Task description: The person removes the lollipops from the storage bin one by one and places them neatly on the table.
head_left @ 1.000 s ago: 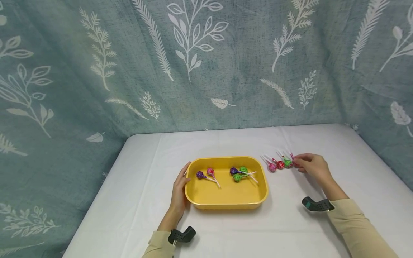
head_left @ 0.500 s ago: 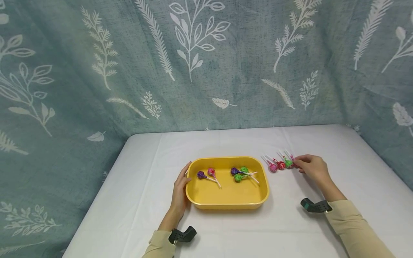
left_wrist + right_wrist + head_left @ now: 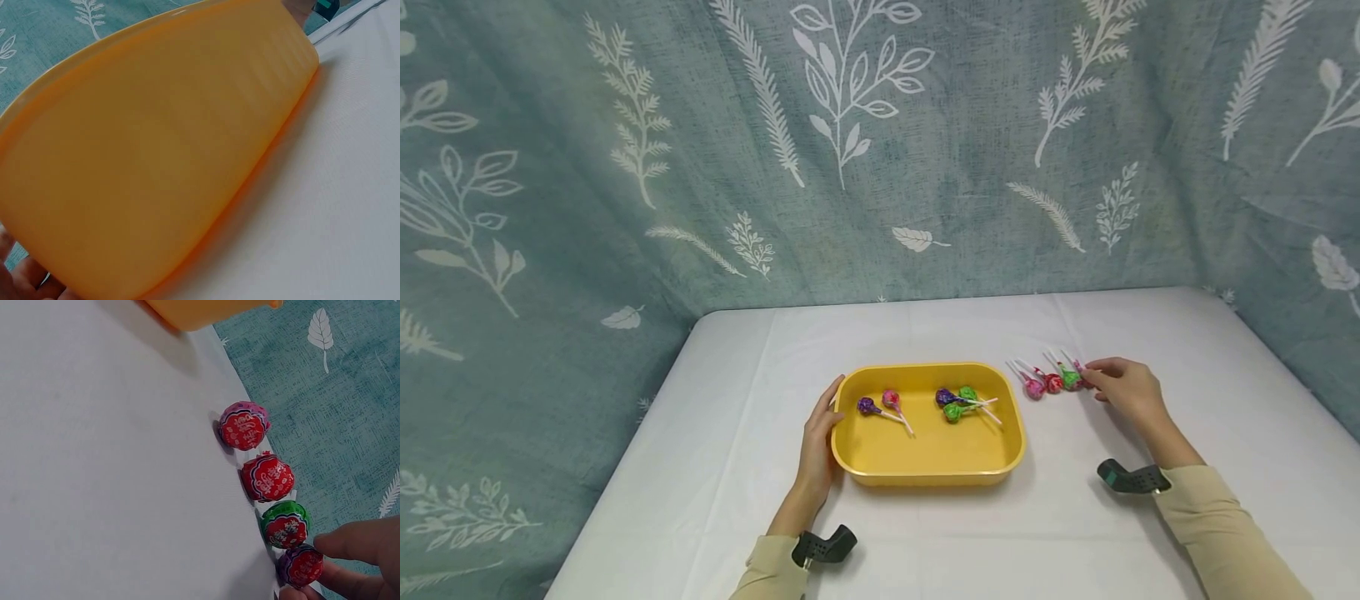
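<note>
My left hand [image 3: 815, 446] holds the left end of a yellow tray [image 3: 917, 458], thumb at the rim and fingers along the outer wall. At the right, my right hand [image 3: 1123, 387] pinches the purple-pink wrapped lollipop [image 3: 303, 565] at the right end of a row. Beside it in that row lie a green lollipop [image 3: 285, 524], a red one [image 3: 267, 477] and a pink one [image 3: 244, 426], their sticks pointing away. Inside the tray are a purple lollipop [image 3: 867, 406] and a pink one [image 3: 891, 398] at left, with another purple lollipop [image 3: 943, 397] and two green ones [image 3: 952, 413] at right.
A white cloth [image 3: 722, 467] covers the table. Behind it hangs a blue-green curtain [image 3: 955, 192] with white leaf prints. Each wrist wears a black camera mount [image 3: 823, 547], below beige sleeves.
Both hands stay nearly in place. The fingers of my right hand remain at the end lollipop, whose stick tilts a little further left now; the tray's contents look the same.
</note>
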The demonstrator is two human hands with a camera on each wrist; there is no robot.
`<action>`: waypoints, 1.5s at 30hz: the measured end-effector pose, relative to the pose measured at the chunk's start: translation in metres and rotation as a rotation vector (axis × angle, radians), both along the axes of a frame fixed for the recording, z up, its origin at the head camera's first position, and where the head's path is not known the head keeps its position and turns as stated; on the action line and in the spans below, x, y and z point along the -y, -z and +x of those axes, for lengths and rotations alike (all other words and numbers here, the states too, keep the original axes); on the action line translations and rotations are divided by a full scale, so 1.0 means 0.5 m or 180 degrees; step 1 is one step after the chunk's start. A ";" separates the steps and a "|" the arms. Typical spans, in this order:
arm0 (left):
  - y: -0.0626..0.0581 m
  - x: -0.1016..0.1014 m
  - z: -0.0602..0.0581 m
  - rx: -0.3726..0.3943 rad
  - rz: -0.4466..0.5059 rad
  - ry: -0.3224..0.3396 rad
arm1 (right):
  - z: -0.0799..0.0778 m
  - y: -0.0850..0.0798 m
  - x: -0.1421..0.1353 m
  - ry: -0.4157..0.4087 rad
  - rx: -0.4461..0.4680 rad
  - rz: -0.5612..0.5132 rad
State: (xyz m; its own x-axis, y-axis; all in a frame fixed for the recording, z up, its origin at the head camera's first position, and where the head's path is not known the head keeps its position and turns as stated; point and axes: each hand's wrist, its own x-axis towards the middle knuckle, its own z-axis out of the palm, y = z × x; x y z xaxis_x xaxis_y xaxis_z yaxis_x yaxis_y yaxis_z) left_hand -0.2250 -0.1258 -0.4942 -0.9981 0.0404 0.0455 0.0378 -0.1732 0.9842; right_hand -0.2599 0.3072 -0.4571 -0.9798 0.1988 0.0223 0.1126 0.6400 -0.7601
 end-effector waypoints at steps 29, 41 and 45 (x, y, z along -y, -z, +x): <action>-0.005 0.000 0.002 0.0059 0.0093 0.0004 | 0.034 -0.079 0.183 -0.0502 -0.0465 -0.0574; 0.000 0.002 0.003 0.0021 0.0048 0.0009 | 0.017 -0.132 0.326 -0.1338 -0.0479 -0.0329; 0.001 0.002 0.002 -0.0021 0.0018 0.0010 | 0.012 -0.151 0.372 -0.1568 -0.0480 -0.0275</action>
State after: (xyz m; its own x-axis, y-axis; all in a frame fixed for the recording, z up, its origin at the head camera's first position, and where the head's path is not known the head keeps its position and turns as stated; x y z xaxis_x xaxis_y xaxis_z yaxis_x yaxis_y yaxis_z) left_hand -0.2238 -0.1266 -0.4949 -0.9977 0.0432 0.0523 0.0438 -0.1790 0.9829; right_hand -0.2539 0.1212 -0.3815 -0.9448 -0.2775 0.1743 -0.3008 0.5238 -0.7969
